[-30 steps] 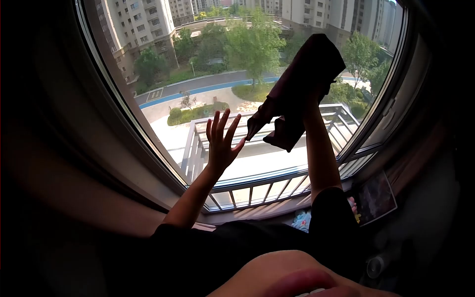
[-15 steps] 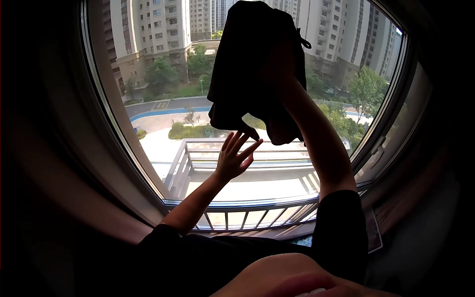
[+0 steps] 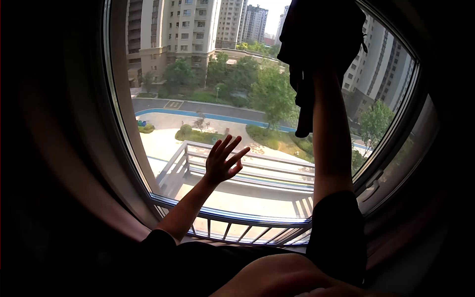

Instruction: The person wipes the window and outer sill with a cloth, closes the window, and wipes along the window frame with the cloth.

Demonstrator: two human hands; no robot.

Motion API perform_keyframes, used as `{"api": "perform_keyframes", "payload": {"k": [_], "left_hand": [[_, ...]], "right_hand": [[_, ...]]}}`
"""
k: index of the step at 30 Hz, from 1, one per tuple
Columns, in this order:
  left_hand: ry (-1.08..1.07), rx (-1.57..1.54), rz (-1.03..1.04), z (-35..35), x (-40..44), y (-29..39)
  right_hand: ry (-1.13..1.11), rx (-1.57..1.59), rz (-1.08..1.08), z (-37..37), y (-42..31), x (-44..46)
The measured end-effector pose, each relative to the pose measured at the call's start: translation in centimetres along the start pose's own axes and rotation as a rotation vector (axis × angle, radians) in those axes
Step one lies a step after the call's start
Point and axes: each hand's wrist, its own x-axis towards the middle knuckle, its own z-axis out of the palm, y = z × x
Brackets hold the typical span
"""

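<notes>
A dark cloth (image 3: 309, 34) with a small loop on its right side shows as a silhouette against the upper right of the window glass (image 3: 267, 94). My right hand (image 3: 327, 62) is up on the cloth at the end of a raised arm and holds it; its fingers are lost in the dark. One narrow fold of cloth hangs down left of the forearm. Lower and to the left, my left hand (image 3: 222, 161) is raised with fingers spread and nothing in it, in front of the window. I cannot tell whether it touches the glass.
The window frame (image 3: 115, 84) curves round both sides, with a handle (image 3: 372, 185) at lower right. A railing (image 3: 242, 231) runs along the bottom. Curtains (image 3: 79, 163) hang at the left. Outside are a slatted balcony rail (image 3: 257, 168), trees and tall buildings.
My right hand has moved the cloth up and to the right across the window. My left hand has come away from the cloth's lower edge and sits slightly further left.
</notes>
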Motion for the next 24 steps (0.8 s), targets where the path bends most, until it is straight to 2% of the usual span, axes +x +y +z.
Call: {"api": "perform_keyframes", "payload": {"k": [5,11,15,18,24], "left_hand": [[0.025,0.003,-0.011,0.3,-0.3,0.1],[0.031,0.006,0.019,0.3,-0.2,-0.1],[0.042,-0.003,0.024,0.1,0.1,0.0],[0.028,-0.031,0.032,-0.1,-0.1,-0.3],[-0.116,-0.104,0.074,-1.1,-0.6,-0.9]], "right_hand": [[-0.042,0.249,0.064,-3.9,-10.3,4.9],[-0.025,0.428,0.174,-3.9,-15.3,6.0],[-0.099,0.403,0.106,-3.4,-16.7,7.2],[-0.02,0.482,0.107,-1.2,-17.9,8.2],[-0.158,0.251,0.077,7.3,-18.2,8.7]]}}
